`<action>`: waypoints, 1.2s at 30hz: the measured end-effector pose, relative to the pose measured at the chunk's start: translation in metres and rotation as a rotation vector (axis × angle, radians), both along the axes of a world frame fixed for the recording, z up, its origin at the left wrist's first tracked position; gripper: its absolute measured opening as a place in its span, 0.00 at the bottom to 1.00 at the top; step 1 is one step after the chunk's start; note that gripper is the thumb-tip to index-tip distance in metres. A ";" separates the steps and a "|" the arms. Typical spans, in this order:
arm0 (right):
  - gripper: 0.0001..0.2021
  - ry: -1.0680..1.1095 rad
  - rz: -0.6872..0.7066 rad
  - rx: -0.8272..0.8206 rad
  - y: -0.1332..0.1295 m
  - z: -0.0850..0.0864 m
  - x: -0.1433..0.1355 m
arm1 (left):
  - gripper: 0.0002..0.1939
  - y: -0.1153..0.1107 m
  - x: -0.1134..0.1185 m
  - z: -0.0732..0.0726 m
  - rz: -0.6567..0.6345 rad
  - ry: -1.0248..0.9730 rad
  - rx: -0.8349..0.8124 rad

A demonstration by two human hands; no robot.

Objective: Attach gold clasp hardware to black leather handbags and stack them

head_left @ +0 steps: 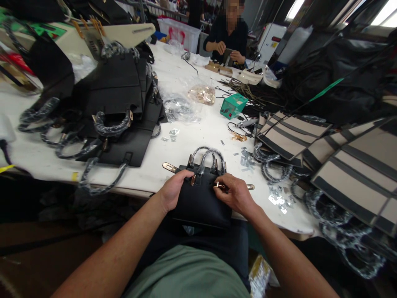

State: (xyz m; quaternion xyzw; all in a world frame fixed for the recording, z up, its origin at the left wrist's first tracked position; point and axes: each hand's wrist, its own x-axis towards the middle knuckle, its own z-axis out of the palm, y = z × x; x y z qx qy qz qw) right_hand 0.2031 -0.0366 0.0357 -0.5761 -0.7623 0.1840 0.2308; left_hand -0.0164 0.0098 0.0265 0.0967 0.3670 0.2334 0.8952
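Note:
A small black handbag (201,205) leans on the table edge in front of me, its two arched handles (212,155) wrapped in clear film. My left hand (173,188) is closed on the bag's upper left side, thumb beside a gold metal fitting (193,179). On the upper right, my right hand (234,191) pinches a small gold buckle (219,184) against the bag's front. Straps with gold metal ends stick out at both sides, the left strap end (169,167) lying over the table.
Black handbags (108,91) are piled at left, and beige-and-black bag panels (294,134) at right. A green box (233,106) with a cable, small metal plates (247,159) and plastic bags (181,107) lie on the white table. Across it sits a person (228,39) handling a dark piece.

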 end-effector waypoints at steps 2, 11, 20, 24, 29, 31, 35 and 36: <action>0.03 -0.025 0.012 0.008 0.000 0.001 0.000 | 0.15 0.000 0.000 0.001 0.006 0.011 -0.003; 0.02 -0.181 0.117 -0.104 0.008 0.021 -0.005 | 0.14 -0.001 0.001 0.003 0.013 0.000 -0.003; 0.04 -0.235 -0.019 -0.164 0.004 0.021 -0.013 | 0.13 -0.004 0.000 0.003 0.048 0.033 0.022; 0.05 -0.056 -0.026 -0.180 0.002 0.019 -0.008 | 0.12 -0.004 0.000 0.001 0.078 0.026 0.005; 0.07 0.169 -0.071 -0.226 -0.003 0.017 0.002 | 0.12 -0.001 -0.002 -0.003 0.078 -0.012 -0.016; 0.09 0.217 -0.106 -0.241 -0.006 0.015 0.005 | 0.12 0.000 -0.002 -0.004 0.065 -0.022 -0.024; 0.11 0.244 -0.167 -0.265 -0.007 0.013 0.005 | 0.13 0.001 -0.002 -0.004 0.049 -0.015 -0.025; 0.10 0.236 -0.167 -0.260 -0.007 0.014 0.004 | 0.13 0.001 -0.002 -0.004 0.046 -0.011 -0.022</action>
